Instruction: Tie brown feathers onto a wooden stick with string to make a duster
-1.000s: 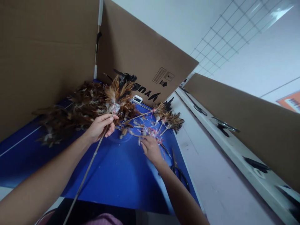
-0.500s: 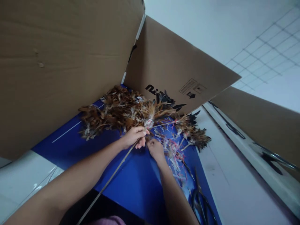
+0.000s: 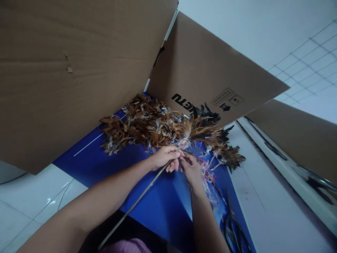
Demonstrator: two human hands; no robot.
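My left hand (image 3: 165,159) is closed round a thin stick (image 3: 140,196), which slants from the bottom of the view up to the blue surface. Brown feathers (image 3: 197,130) fan out at the stick's far end, bound with whitish and red strands just beyond my fingers. Close beside it, my right hand (image 3: 192,170) has its fingers pinched together, almost touching the left fingertips. Whatever the right fingers hold is too small or hidden to make out.
A heap of brown feathers (image 3: 142,123) lies on the blue surface (image 3: 158,214) against tall cardboard panels (image 3: 210,66). Smaller feather bunches (image 3: 231,156) and loose red and white strands (image 3: 209,175) lie to the right. Black-handled scissors (image 3: 233,225) rest near the right edge.
The view has shifted, so the scene appears further right. My right hand's fingers have moved up against the left hand near the bound feathers. The left hand keeps its hold on the stick.
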